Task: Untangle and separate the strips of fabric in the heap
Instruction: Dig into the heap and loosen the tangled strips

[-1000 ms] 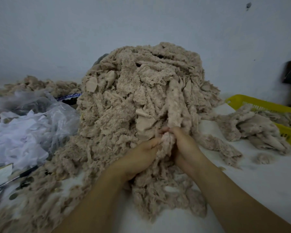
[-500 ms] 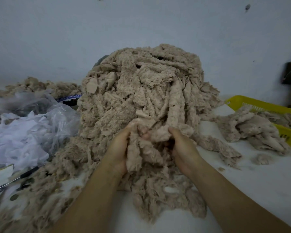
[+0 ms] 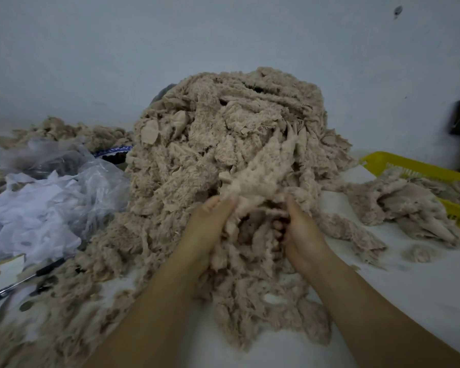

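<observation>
Where the fuzzy beige heap [image 3: 186, 160] slopes, left hand [image 3: 207, 229] pinches a nubby strip [image 3: 266, 168] — fingers together. Fingers of right hand [image 3: 303, 232] curl round limp scraps [image 3: 252, 235].

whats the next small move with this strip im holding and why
Probably pull the strip gently toward the body, out of the heap. The left hand and right hand both grip its lower end, while its upper part runs up into the tangled strips.
</observation>
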`<control>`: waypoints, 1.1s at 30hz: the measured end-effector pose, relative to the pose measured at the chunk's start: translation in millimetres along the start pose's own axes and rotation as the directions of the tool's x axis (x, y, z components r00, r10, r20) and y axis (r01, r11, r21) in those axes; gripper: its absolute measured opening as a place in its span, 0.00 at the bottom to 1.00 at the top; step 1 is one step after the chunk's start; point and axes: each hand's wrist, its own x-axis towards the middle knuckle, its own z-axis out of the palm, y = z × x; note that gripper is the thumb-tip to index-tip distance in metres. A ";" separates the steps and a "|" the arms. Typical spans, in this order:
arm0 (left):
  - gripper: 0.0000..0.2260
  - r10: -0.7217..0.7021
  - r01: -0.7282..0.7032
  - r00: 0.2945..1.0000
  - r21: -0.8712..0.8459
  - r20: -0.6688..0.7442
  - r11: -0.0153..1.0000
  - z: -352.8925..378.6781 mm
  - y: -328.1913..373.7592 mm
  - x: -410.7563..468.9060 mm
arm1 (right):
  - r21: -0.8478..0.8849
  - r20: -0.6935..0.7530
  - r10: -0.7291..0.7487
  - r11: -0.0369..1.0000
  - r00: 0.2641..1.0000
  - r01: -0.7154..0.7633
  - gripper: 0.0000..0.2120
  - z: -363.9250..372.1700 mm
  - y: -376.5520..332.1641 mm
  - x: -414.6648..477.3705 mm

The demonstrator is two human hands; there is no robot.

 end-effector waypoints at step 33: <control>0.07 -0.212 0.233 0.945 -0.056 0.250 0.971 8.6 -1.2 -3.4 | -0.076 0.206 0.096 0.994 0.974 -0.082 0.14 11.8 1.3 -18.4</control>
